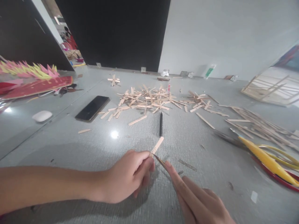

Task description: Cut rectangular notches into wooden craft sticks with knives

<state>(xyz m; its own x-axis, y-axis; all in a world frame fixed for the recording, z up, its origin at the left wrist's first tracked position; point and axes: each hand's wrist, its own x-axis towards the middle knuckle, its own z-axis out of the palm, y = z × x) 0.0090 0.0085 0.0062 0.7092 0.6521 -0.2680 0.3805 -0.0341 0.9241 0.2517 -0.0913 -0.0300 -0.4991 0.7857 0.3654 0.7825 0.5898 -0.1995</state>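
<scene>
A: How is the tabletop [63, 133] arranged?

B: A broad heap of loose wooden sticks [161, 97] spreads across its far part, presumably set back to leave working room in front. The yellow-handled tool [263, 155] lies off to the right, out of the hands' way, I'd guess.

A: And the hands?

B: The right hand [196, 199] has its grip closed around a slim pointed tool [160, 161], index finger laid along the shaft, likely for fine control. The left hand [129, 177] has its grip pinched shut on the near end of one flat stick [158, 143], probably to steady it.

A: Where does that stick sit?

B: Low and central, raised past the left thumb, its free end by the dark pen [161, 123]. Leaving that length bare seems to give the tool access. Its dark tip meets the stick right beside the thumb; whether it bites in, I can't tell.
</scene>
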